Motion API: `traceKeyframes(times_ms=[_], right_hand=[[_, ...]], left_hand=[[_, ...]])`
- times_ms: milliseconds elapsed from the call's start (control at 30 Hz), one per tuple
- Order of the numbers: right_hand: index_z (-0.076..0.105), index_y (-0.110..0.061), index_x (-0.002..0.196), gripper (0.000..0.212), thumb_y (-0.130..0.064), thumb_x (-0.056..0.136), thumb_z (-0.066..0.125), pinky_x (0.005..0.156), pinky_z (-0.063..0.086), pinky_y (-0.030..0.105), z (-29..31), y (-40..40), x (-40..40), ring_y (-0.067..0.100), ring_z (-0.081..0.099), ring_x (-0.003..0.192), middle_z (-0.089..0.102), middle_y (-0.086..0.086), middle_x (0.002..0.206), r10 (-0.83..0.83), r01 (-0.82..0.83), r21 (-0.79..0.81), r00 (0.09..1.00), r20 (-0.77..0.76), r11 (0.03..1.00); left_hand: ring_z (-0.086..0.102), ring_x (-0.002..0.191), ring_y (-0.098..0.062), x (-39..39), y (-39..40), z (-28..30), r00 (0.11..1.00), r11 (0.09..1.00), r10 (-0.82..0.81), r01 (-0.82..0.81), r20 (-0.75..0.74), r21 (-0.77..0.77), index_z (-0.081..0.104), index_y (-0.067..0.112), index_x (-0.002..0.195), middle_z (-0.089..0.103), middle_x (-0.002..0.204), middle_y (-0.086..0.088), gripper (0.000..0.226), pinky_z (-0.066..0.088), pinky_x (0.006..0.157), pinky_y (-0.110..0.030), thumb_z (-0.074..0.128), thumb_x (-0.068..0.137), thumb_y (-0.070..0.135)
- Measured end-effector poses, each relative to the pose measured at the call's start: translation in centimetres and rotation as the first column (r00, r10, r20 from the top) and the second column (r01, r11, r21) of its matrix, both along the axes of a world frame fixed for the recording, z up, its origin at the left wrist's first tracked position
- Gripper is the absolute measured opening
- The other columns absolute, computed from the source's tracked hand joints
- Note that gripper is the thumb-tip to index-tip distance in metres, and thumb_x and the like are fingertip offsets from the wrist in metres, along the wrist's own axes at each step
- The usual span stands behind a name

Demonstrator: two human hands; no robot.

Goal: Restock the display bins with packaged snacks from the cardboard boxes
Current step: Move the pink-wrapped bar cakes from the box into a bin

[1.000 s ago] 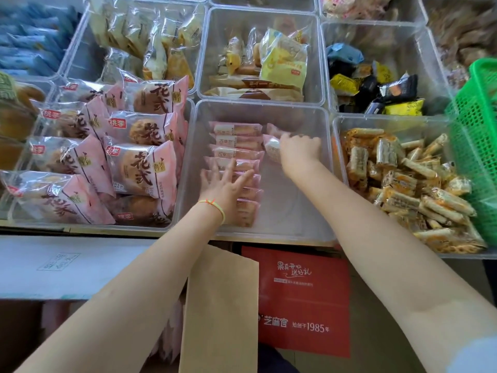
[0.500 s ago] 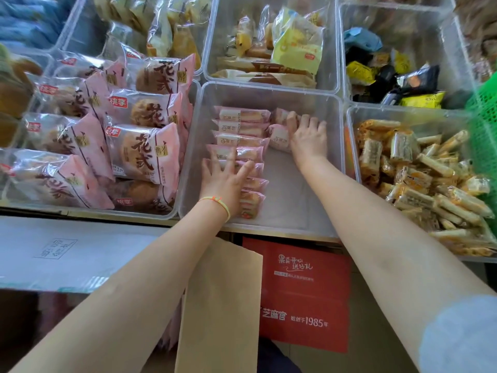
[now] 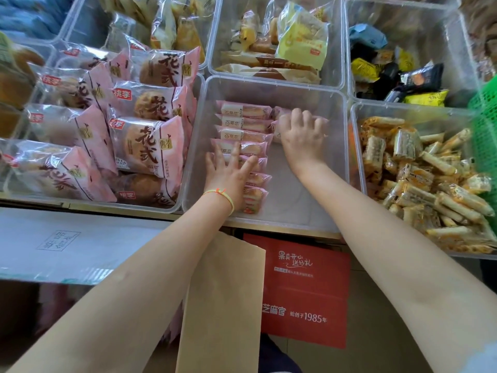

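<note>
Pink packets [image 3: 243,122] lie in a single column along the left wall of the clear bin [image 3: 336,168] at the middle of the counter's front edge, each packet set crosswise and overlapping the next. The left hand [image 3: 228,175] rests flat on the lower half of this column, fingers straight and spread, pressing the packets down; a braided wristband [image 3: 219,196] sits on its wrist. The right hand [image 3: 302,137] is at the far end of the bin, just right of the column's top, fingers curled over two more pink packets [image 3: 279,114] that lie under the palm; only their left ends and a strip past the fingertips show. The rest of the bin floor to the right is bare plastic. In the bin to the left, large pink bread bags [image 3: 146,142] are stacked at a slant. In the bin to the right, wrapped roll sticks [image 3: 419,173] lie in a loose heap. The bins in the row behind hold yellow packs [image 3: 302,40] and dark and yellow wrappers [image 3: 398,76]. A green basket [image 3: 485,125] stands at the right edge of the counter. Below the front edge, a brown cardboard flap [image 3: 223,300] stands up beside a red box [image 3: 306,289] with white print, and a white carton [image 3: 61,243] lies to the left.
</note>
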State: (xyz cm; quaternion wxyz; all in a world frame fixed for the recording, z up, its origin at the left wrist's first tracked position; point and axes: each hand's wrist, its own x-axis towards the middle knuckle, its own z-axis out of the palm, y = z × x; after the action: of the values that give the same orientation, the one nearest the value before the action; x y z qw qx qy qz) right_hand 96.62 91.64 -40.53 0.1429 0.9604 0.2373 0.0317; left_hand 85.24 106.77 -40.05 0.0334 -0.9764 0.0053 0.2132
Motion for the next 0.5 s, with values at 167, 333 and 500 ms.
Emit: traceKeyframes(times_ms=[167,333,500], right_hand=[[0.046,-0.007,0.133,0.046,0.007,0.089,0.049,0.073,0.051,0.047,0.2,-1.0,-0.3,0.04,0.056,0.114,0.05,0.024,0.127,-0.074,0.125,0.157,0.951,-0.3,0.98],[0.048,-0.007,0.126,0.032,-0.008,0.094,0.046,0.085,0.047,0.045,3.4,-0.1,-2.4,0.037,0.049,0.122,0.05,0.017,0.131,-0.153,0.273,0.312,0.92,-0.36,0.91],[0.066,-0.017,0.09,0.019,-0.015,0.09,0.047,0.068,0.051,0.034,9.1,1.3,-10.3,0.026,0.064,0.083,0.07,0.005,0.09,-0.124,0.52,0.603,0.809,-0.574,0.605]], left_hand=[[-0.013,0.143,-0.056,0.4,0.1,0.4,1.0,1.0,-0.007,0.008,-0.024,0.006,-0.008,0.039,0.153,-0.02,0.161,-0.013,0.095,0.004,0.116,-0.065,0.062,0.089,0.04],[0.004,0.146,-0.047,0.1,0.4,2.5,0.999,0.984,0.044,-0.048,-0.028,-0.172,0.023,0.035,0.149,0.004,0.162,-0.013,0.073,0.016,0.116,-0.059,0.061,0.089,0.05],[0.055,0.114,-0.028,-3.4,1.2,8.3,0.989,0.881,0.119,-0.062,0.092,-0.468,0.06,0.019,0.125,0.06,0.123,-0.008,0.035,0.047,0.096,-0.039,0.056,0.094,0.036]])
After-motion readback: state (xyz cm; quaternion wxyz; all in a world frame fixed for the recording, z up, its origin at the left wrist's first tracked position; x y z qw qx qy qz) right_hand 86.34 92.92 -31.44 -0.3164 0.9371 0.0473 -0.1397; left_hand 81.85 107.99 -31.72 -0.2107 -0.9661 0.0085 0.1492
